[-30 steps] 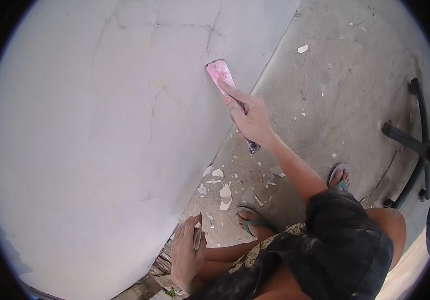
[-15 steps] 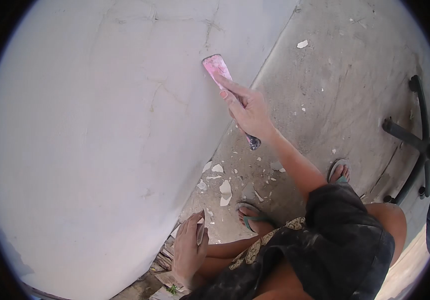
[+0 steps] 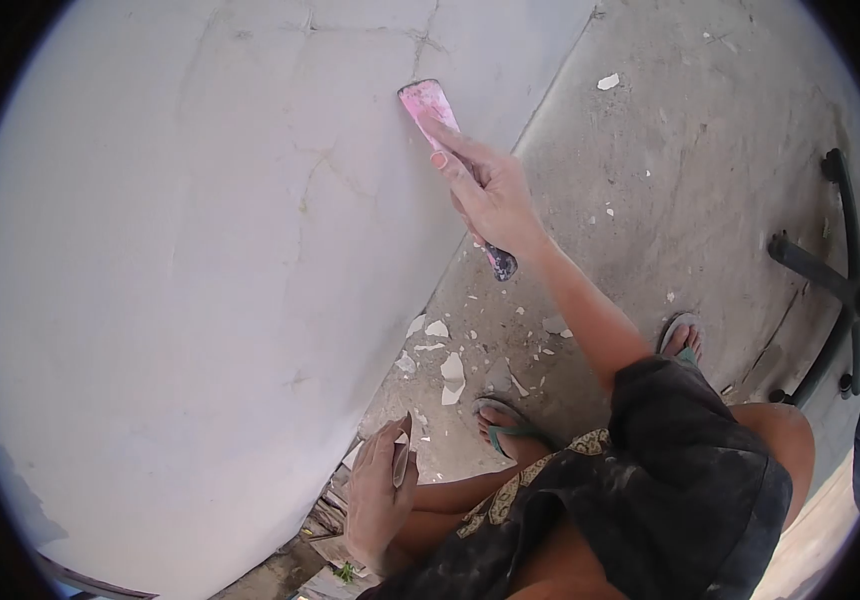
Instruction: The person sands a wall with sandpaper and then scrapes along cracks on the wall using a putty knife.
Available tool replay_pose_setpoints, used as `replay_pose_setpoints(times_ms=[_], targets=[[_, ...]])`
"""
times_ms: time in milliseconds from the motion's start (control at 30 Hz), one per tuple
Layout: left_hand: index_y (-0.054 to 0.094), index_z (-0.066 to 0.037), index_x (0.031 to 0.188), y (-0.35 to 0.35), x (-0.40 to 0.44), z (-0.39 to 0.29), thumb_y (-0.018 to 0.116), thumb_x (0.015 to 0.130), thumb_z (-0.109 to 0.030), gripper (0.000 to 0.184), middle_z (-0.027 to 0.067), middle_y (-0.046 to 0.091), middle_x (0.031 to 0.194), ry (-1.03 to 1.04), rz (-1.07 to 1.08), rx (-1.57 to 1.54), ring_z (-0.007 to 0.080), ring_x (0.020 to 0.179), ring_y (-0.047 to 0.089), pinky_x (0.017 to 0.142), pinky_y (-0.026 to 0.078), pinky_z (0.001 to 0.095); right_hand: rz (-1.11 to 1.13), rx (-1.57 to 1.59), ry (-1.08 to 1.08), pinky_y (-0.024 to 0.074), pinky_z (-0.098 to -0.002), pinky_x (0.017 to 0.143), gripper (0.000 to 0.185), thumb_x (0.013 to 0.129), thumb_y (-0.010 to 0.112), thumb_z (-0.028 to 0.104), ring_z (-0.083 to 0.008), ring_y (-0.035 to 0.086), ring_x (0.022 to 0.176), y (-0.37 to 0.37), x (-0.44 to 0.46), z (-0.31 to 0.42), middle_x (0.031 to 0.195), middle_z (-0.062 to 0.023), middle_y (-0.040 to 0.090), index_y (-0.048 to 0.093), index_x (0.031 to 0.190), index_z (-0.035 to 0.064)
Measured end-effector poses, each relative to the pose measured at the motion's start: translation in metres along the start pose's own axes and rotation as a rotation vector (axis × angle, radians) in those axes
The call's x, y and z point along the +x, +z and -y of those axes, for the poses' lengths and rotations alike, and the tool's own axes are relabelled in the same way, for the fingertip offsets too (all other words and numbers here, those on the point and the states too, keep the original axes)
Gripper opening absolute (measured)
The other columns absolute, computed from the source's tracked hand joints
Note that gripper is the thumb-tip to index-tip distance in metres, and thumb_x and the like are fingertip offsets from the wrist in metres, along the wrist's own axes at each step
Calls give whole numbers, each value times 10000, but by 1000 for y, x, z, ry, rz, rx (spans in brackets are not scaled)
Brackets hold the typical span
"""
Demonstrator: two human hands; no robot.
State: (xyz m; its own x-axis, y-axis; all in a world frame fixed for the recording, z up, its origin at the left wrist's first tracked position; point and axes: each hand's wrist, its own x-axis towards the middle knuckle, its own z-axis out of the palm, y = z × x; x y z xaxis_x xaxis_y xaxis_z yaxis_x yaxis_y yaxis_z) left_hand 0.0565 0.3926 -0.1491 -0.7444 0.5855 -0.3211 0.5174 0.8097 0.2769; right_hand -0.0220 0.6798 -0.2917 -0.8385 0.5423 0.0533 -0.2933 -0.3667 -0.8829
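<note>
My right hand (image 3: 495, 205) is wrapped around a putty knife (image 3: 428, 98) with a pink, stained blade and a dark, speckled handle end. The blade lies against the pale wall (image 3: 200, 280), just below a rough crack line (image 3: 420, 45). Low in the view, near the wall's bottom edge, my left hand (image 3: 378, 495) is closed around a thin, flat, pale piece (image 3: 402, 455) with a dark pointed tip. Most of that piece is hidden by the fingers, so its kind is unclear.
White flakes (image 3: 452, 378) lie scattered on the grey concrete floor (image 3: 650, 230) beside my sandalled feet (image 3: 503, 430). A black chair base (image 3: 840, 285) stands at the right. Wood scraps (image 3: 325, 520) and a small green plant (image 3: 345, 573) are by the wall's foot.
My right hand has slid the putty knife up the wall and slightly left. My left hand stays nearly where it was.
</note>
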Motion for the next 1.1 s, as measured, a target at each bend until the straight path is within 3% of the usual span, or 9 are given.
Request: replay_pose_setpoints(times_ms=[200, 433, 533, 600, 667, 833, 933, 1100], targets=[[561, 24, 1220, -3, -1, -11, 631, 878, 3, 350, 242, 651, 1155, -42, -21, 21, 405, 1050, 639, 885, 516, 432, -68, 75, 8, 369, -257, 384, 419, 1023, 558, 280, -57, 413, 378, -4, 26, 26, 507, 58, 441, 544, 1425, 165], [552, 18, 1225, -1, 8, -2, 616, 885, 1, 346, 233, 642, 1186, -4, -29, 25, 396, 1085, 626, 915, 509, 435, 20, 70, 40, 370, -256, 388, 422, 1023, 558, 269, -34, 392, 385, 4, 0, 5, 542, 61, 460, 532, 1438, 194], [551, 20, 1226, -2, 1, -10, 613, 885, 0, 347, 231, 646, 1169, -26, 15, 7, 401, 1071, 626, 904, 508, 436, -75, 56, 28, 319, -223, 342, 414, 1035, 531, 249, -23, 355, 357, -9, 27, 37, 480, 84, 395, 527, 1435, 145], [547, 25, 1233, -2, 3, -8, 611, 889, -6, 351, 235, 644, 1170, 3, 87, -67, 407, 1066, 625, 901, 505, 439, -14, 5, 26, 321, -222, 344, 422, 1034, 532, 248, -24, 353, 354, -7, 5, 10, 485, 81, 397, 516, 1443, 145], [546, 26, 1234, -2, 10, -4, 615, 890, -7, 352, 236, 643, 1168, 14, 20, 2, 409, 1060, 626, 899, 503, 436, 10, 5, -18, 324, -222, 346, 426, 1033, 532, 246, -26, 353, 352, -7, 8, 4, 490, 78, 400, 511, 1446, 146], [546, 21, 1231, -4, 2, -9, 613, 889, -1, 350, 224, 645, 1181, -40, -6, 12, 398, 1064, 631, 904, 503, 422, -14, 80, 38, 346, -251, 366, 417, 1021, 559, 238, -26, 366, 362, -14, 23, 29, 526, 67, 468, 535, 1434, 187], [539, 31, 1238, 2, 10, -5, 617, 886, 0, 363, 240, 641, 1176, 78, 50, -66, 410, 1062, 630, 898, 504, 428, 4, -7, 52, 331, -232, 351, 421, 1029, 540, 242, -28, 354, 364, -5, 0, 1, 502, 73, 409, 519, 1445, 178], [534, 20, 1257, -1, 3, -9, 621, 869, 8, 399, 248, 632, 1171, -38, -2, 27, 422, 1071, 615, 908, 497, 438, 21, 23, 127, 322, -228, 351, 423, 1029, 542, 254, -26, 355, 368, -8, -1, 5, 492, 76, 390, 518, 1446, 193]])
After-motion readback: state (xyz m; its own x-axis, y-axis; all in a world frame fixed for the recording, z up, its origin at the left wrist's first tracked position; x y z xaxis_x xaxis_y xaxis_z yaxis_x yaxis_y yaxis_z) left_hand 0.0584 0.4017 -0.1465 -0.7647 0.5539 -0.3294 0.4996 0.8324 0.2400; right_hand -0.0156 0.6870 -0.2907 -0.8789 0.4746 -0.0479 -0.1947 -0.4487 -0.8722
